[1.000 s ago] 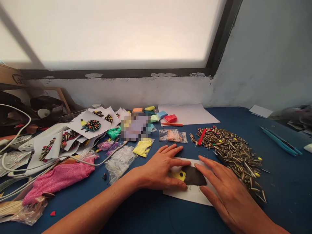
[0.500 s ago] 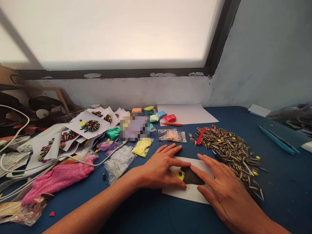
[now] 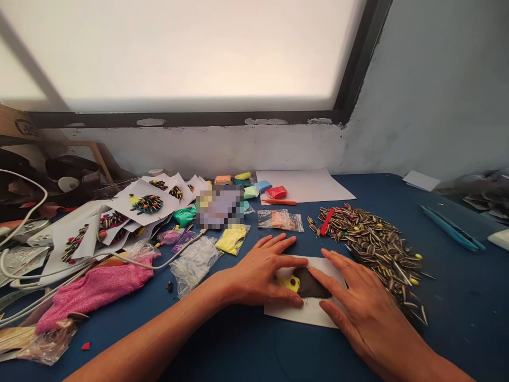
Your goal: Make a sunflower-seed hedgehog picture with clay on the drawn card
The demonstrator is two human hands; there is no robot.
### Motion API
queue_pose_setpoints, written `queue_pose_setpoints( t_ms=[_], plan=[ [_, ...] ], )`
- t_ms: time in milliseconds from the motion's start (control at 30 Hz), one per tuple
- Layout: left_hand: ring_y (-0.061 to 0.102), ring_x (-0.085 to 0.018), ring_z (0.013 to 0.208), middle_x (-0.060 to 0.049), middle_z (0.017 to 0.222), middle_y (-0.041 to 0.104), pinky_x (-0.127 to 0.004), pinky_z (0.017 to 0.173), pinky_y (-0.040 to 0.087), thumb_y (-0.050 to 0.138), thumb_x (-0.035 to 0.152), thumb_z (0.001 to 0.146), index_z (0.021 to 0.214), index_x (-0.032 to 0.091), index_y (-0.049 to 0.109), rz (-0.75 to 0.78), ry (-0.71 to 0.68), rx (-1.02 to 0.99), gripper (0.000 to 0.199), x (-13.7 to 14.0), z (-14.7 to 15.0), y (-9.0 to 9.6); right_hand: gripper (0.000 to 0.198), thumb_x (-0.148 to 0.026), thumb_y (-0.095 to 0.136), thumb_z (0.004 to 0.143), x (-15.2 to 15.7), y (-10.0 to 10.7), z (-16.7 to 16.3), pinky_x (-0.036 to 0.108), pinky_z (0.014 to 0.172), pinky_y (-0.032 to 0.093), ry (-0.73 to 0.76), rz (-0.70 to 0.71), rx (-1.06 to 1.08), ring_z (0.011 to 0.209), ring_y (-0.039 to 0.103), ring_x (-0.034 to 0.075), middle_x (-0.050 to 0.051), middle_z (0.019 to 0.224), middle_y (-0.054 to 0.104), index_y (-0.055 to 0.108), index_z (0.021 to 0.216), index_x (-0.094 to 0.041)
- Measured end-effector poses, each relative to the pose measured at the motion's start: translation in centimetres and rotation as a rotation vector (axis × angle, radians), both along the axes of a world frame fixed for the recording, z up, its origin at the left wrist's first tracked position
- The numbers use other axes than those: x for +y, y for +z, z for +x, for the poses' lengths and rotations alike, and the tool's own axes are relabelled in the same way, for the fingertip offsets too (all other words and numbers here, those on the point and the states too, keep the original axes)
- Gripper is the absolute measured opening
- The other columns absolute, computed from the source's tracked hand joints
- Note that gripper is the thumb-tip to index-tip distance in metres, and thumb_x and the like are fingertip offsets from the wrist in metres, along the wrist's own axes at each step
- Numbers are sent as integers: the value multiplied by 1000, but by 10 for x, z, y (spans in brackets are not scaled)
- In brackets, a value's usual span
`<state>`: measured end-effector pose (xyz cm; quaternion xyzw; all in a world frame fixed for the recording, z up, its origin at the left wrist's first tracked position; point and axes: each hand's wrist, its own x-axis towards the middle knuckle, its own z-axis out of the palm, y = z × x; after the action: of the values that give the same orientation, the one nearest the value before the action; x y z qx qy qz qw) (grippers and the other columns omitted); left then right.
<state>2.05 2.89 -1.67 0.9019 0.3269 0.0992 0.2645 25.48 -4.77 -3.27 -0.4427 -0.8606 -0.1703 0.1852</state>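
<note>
Black piece (image 3: 312, 284), long axis sideways, yellow end (image 3: 287, 285) leftward, left hand (image 3: 262, 276) and right hand (image 3: 366, 302) loosely spread, grasping nothing

Below centre, your left hand (image 3: 262, 276) straddles a yellow patch (image 3: 293, 284) on white paper (image 3: 304, 315); your right hand (image 3: 363, 307) overlaps the adjoining dark patch (image 3: 312, 285). Striped seeds (image 3: 376, 239) lie heaped centre right, pink cloth (image 3: 99, 292) lower left.

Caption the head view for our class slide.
Left hand and right hand frame a flat black-and-yellow shape on white paper, beside a heap of striped sunflower seeds.
</note>
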Motion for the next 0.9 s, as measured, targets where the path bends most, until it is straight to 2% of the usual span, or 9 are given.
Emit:
queue_pose_setpoints(
  t_ms=[300,600,900],
  plan=[
    [15,-35,148,-7,161,20,-56,119,12,74,59,76,142,35,48,-24,-15,21,74,0,0,3,36,-34,44,98,-3,2,4,48,91,50,-38,-15,37,122,53,30,17,136,55,62,125,-17],
    [12,-34,149,-5,161,19,-55,119,10,72,59,77,139,38,50,-37,-27,38,69,0,1,5,38,-32,49,96,-7,6,4,51,88,49,88,42,-32,123,48,33,21,138,49,60,130,-20],
    [12,-34,149,-6,161,17,-56,119,12,71,59,78,139,37,51,-25,-38,53,67,-1,0,8,32,-25,51,92,-9,7,2,53,90,45,43,93,-82,120,53,37,25,132,55,69,118,-17]
  ],
)
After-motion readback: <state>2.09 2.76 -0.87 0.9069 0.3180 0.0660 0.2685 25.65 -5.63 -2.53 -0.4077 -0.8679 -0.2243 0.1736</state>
